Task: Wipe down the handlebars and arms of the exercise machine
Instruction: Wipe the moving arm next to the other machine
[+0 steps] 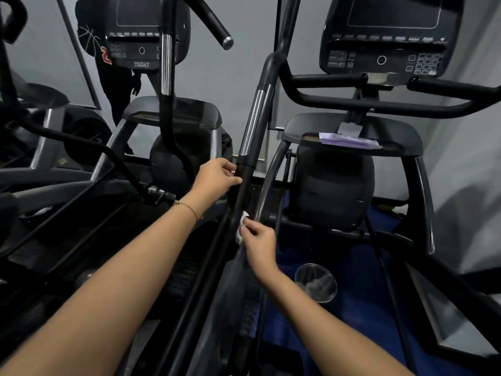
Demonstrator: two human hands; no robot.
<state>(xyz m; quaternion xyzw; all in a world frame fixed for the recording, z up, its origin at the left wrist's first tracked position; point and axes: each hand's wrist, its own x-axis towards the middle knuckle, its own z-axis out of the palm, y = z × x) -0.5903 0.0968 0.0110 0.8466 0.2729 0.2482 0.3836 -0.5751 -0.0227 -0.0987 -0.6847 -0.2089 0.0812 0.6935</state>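
plain grey wall (238, 63) at the far side, joined on the right by another grey wall (466, 172). on the far left, a slanted framed panel (81, 63); just right of it a figure in dark clothes (116, 82), mirrored or real, hard to tell. left of centre, a neighbouring machine (173, 111) with a dark console (141, 31) marked 750at. near right, blue floor covering (357, 335) with a clear round container (315, 283) on it. dim, flat light; thin glints on chrome.

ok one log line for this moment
left hand: grips machine arm | right hand: pinches white wipe against it | stage: wipe on lower arm section
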